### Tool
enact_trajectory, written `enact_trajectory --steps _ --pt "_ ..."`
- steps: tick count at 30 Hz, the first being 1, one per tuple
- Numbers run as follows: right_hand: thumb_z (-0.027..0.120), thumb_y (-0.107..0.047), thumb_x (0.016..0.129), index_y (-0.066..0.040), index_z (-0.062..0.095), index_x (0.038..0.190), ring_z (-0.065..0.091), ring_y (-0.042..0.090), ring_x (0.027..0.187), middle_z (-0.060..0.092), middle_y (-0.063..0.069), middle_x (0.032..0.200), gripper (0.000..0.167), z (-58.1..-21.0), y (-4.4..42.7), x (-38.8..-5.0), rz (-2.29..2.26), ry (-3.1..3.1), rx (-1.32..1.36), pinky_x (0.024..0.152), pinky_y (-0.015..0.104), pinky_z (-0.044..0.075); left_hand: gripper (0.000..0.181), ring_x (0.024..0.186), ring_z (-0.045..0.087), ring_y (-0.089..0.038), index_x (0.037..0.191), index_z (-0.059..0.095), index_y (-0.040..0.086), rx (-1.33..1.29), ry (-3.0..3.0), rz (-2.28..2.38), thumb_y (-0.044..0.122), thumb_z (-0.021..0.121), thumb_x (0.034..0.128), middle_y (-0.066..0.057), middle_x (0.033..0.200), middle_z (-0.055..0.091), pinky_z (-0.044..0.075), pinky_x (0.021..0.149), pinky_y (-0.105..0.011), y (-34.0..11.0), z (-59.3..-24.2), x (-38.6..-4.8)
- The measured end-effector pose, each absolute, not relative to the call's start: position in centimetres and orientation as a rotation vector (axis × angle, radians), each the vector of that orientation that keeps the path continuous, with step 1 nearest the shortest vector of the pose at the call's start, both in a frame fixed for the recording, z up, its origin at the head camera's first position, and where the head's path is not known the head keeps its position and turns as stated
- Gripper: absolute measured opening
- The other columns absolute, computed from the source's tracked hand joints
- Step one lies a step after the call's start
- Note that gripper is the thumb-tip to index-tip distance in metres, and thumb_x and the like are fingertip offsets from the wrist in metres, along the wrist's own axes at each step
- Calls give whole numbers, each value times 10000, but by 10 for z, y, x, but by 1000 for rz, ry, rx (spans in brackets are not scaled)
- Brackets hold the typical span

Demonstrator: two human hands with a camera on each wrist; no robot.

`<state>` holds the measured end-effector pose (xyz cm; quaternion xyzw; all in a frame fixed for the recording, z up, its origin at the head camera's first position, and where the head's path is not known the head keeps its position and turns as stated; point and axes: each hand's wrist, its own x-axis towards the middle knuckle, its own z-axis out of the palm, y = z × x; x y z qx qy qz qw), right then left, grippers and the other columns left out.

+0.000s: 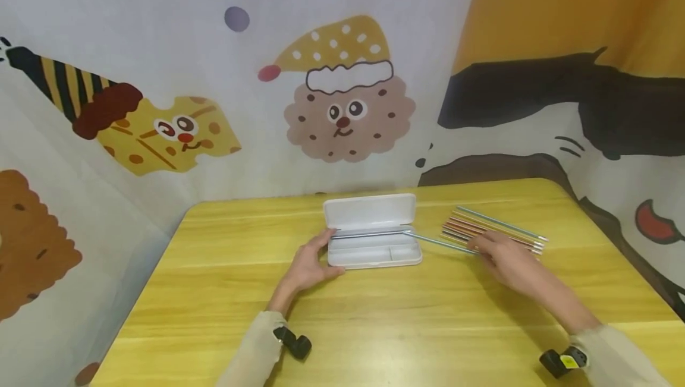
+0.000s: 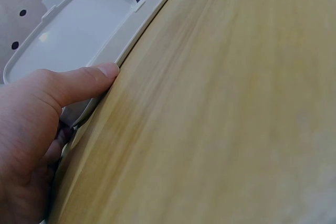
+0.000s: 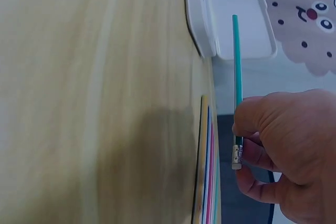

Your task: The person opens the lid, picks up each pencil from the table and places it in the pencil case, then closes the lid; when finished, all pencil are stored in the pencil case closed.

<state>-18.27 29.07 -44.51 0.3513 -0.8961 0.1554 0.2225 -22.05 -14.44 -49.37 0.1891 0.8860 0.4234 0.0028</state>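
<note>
Gripping the open white pencil case [image 1: 358, 256] by its left end on the table [image 1: 214, 292] with left hand [image 1: 306, 267] fingers and thumb, and pinching a teal pencil [image 1: 444, 243] near its eraser end in the right hand [image 1: 505, 259], aimed toward the case. Seemingly early in the filling: apparently one pencil [image 1: 369, 235] already in the back compartment, with several loose pencils [image 1: 461, 225] left beside the case.
</note>
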Motion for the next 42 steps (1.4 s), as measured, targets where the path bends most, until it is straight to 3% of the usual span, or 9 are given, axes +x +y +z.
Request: enact_trajectory --steps 13,25,32,42 --pt "695 178 713 -47 711 995 639 208 815 677 89 976 361 -438 257 -202 447 -2499 1056 621 335 563 968 1417 353 -315 1526 414 104 593 2796 1297 212 919 707 -151 1570 339 288 1154 -456 -143 -494 -220" --pt "678 153 763 -56 710 999 615 204 802 659 56 895 317 -436 226 -218 413 -2546 1106 655 362 538 952 1411 362 -319 1516 434 115 589 2811 1284 220 921 705 -152 1559 356 287 1154 -465 -142 -493 -221" --pt "704 144 751 -60 708 982 546 165 717 607 36 835 309 -435 204 -228 401 -2561 1150 592 300 497 943 1403 372 -332 1508 439 88 619 2789 1315 220 921 709 -180 1551 361 300 1151 -454 -145 -493 -222" --pt "695 127 752 -81 722 981 578 188 780 600 43 893 310 -430 179 -240 359 -2646 1199 631 268 514 945 1397 381 -335 1505 445 86 615 2792 1328 195 927 699 -181 1549 367 302 1150 -456 -144 -493 -221"
